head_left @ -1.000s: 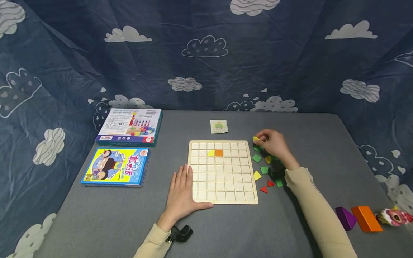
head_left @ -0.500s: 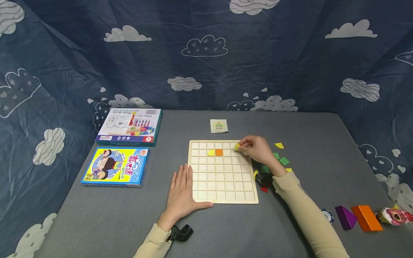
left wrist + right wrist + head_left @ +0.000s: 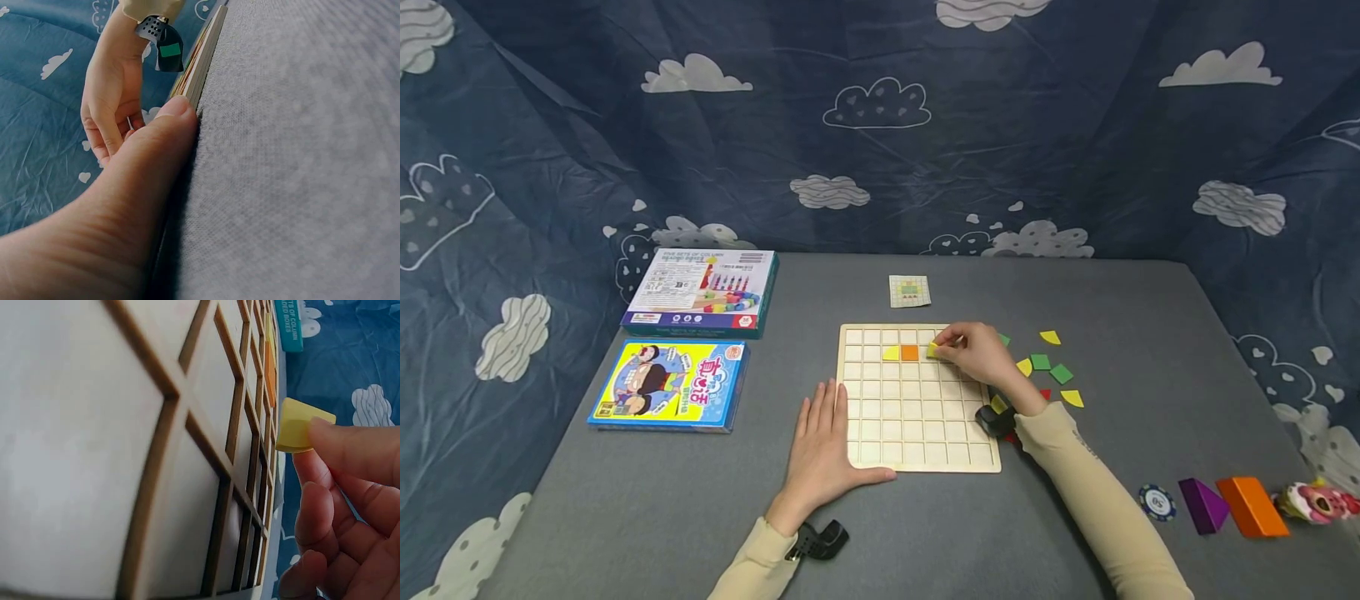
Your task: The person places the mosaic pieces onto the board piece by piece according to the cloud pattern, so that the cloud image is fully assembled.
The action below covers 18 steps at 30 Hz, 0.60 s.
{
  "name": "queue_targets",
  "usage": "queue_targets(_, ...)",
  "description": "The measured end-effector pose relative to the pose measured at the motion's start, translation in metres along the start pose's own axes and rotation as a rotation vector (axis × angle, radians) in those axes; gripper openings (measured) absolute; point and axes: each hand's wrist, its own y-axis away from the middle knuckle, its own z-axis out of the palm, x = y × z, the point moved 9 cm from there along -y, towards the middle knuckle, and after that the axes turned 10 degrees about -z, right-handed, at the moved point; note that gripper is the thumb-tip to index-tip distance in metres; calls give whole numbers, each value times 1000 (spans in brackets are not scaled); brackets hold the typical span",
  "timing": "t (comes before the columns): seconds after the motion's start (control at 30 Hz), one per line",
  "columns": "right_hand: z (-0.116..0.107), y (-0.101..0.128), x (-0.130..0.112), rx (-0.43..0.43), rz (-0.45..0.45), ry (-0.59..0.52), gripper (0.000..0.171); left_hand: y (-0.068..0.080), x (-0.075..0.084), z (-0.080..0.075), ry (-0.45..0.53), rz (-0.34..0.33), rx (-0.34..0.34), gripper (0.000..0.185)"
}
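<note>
A square wooden grid board (image 3: 917, 410) lies on the grey table. In its second row sit a yellow quarter-round tile (image 3: 891, 353) and, right beside it, an orange square tile (image 3: 909, 353). My right hand (image 3: 977, 354) pinches another yellow quarter-round tile (image 3: 300, 425) between thumb and fingers, close over the same row, just right of the orange tile. My left hand (image 3: 822, 442) lies with straight, spread fingers at the board's left edge, its thumb along the near edge; the left wrist view shows that thumb (image 3: 178, 115) against the board's side.
Right of the board are scattered green squares (image 3: 1062, 374), yellow pieces (image 3: 1049, 337) and red pieces, partly behind the right wrist. A small pattern card (image 3: 909, 292) lies beyond the board. Two boxes (image 3: 668, 385) sit left. A poker chip (image 3: 1157, 502), purple block (image 3: 1203, 506) and orange block (image 3: 1252, 507) lie right.
My right hand has carried the yellow tile leftward from the loose pieces to over the board's second row, near the orange tile. My left hand has stayed in place.
</note>
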Motion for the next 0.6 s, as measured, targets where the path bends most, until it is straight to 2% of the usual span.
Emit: queue_targets(0.6, 10, -5, -3, -37, 9, -32, 6, 0, 1, -2, 21, 11, 15, 136)
